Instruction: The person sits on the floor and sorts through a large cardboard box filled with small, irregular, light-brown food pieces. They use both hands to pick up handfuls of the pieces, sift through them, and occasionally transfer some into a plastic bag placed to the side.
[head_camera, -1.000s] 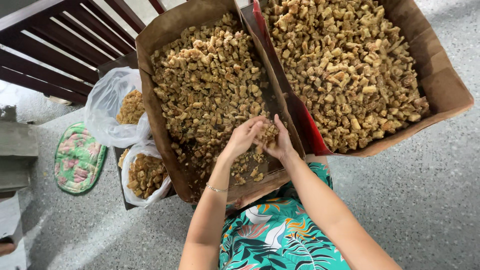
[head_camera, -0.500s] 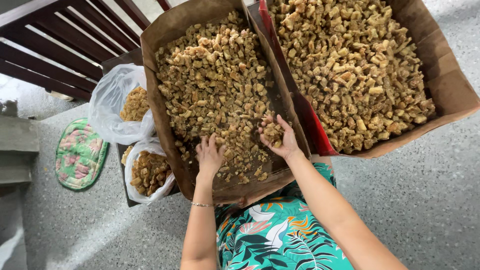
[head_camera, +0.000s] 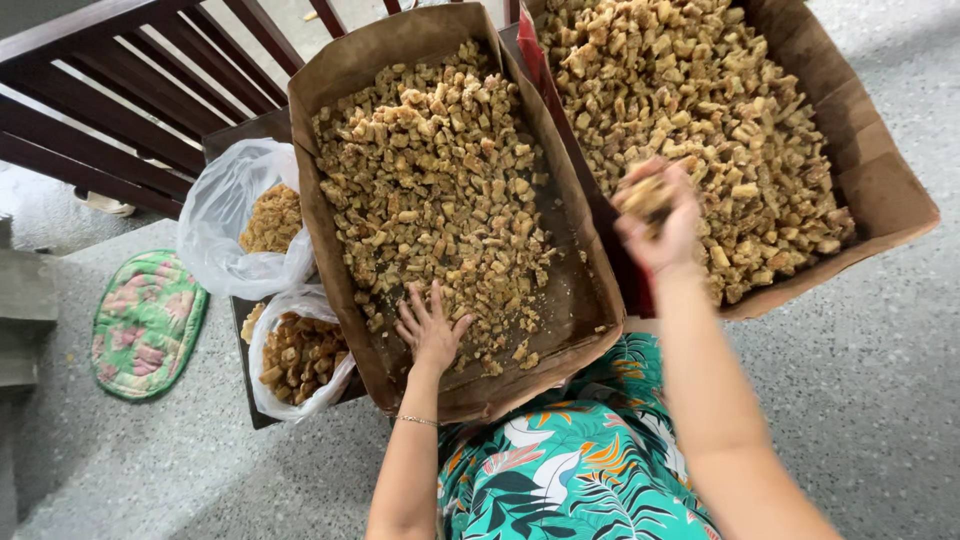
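Two cardboard boxes lined with brown paper lie before me, both full of small golden-brown fried chunks. My left hand (head_camera: 431, 325) rests flat, fingers spread, on the chunks near the front of the left box (head_camera: 330, 220). Motion-blurred, my right hand (head_camera: 657, 215) is raised over the left edge of the right box (head_camera: 880, 200), closed around a handful of chunks (head_camera: 645, 192). The front right part of the left box shows bare paper. A thin bracelet circles my left wrist.
Two clear plastic bags of chunks (head_camera: 245, 225) (head_camera: 300, 355) sit on a dark tray left of the boxes. A dark wooden railing (head_camera: 120, 90) runs along the back left. A green flowered pad (head_camera: 145, 320) lies on the speckled grey floor. My lap in flowered green cloth (head_camera: 570, 470) is below.
My right hand has scooped up chunks from the left box and swung right, over the right box. My left hand has slid left and down inside the left box.
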